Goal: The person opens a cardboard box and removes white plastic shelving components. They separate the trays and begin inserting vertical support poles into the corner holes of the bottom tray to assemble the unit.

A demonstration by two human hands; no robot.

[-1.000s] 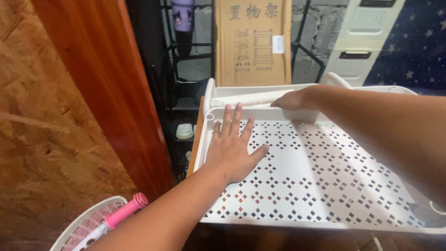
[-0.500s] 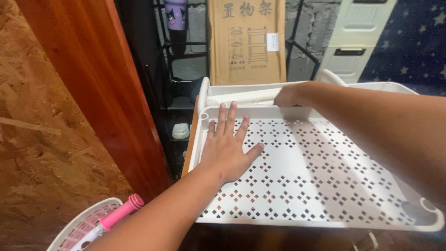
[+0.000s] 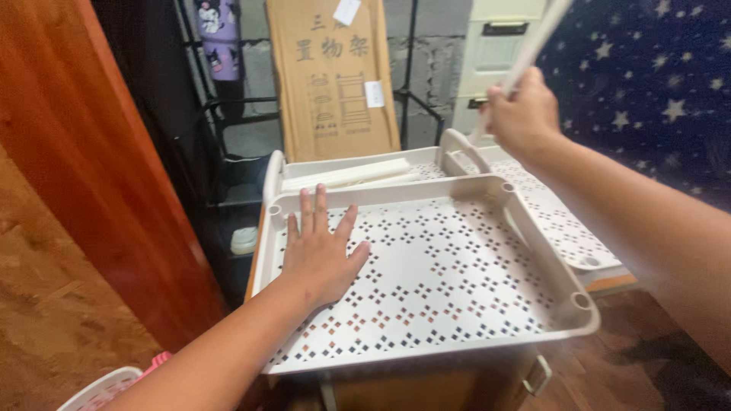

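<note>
We press our left hand (image 3: 320, 255) flat, fingers spread, on the near-left part of a cream plastic tray (image 3: 426, 274). The tray is rectangular with rounded corners, a raised rim and a floor pierced by a regular pattern of small diamond-shaped holes; round sockets sit at its corners. The palm holds nothing, only resting on the perforated surface.

Our right hand (image 3: 521, 114) is raised at the far right, fingers curled tight around a slim white tube (image 3: 533, 42), smooth and straight, which slants up and out of the top of the view.

Just behind the tray lies a second tray (image 3: 548, 209) of the same perforated plastic, its curved handle loop showing at the far edge. More white tubes (image 3: 346, 175) lie in it on the left, side by side.

Farther back a flat brown cardboard box (image 3: 331, 76) stands upright against a rough grey block wall. A glossy reddish wooden panel (image 3: 84, 152) fills the left, and a dark blue cloth with pale stars (image 3: 655, 84) hangs at the right.
</note>
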